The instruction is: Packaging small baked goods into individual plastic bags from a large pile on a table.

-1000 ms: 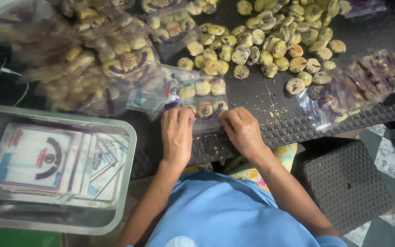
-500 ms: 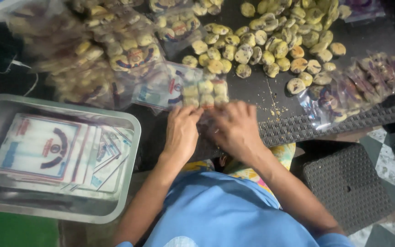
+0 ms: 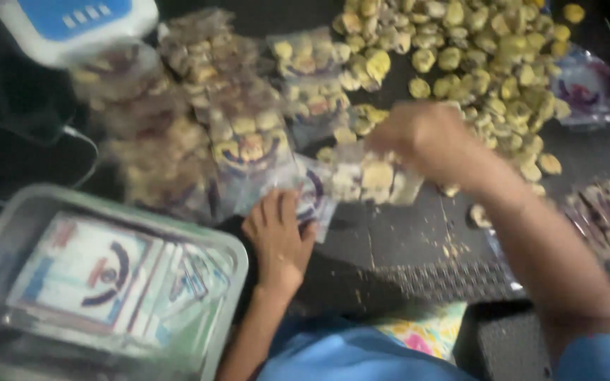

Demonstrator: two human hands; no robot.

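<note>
My left hand (image 3: 277,236) rests on the near end of a clear plastic bag (image 3: 351,182) that holds yellow cookies, and pins it to the dark table (image 3: 397,247). My right hand (image 3: 425,137) is blurred by motion above the bag's far end, fingers curled over it; whether it grips the bag or a cookie is unclear. A heap of loose yellow cookies (image 3: 488,56) lies just beyond the right hand.
Several filled cookie bags (image 3: 199,120) are stacked at the back left. A clear plastic tub (image 3: 30,212) with printed labels sits at the front left. A blue and white device (image 3: 72,25) stands at the far left. Empty printed bags (image 3: 605,219) lie at right.
The view has moved closer. My right hand has lifted off the bag's near edge and swung up toward the cookie heap. My left hand stays on the bag.
</note>
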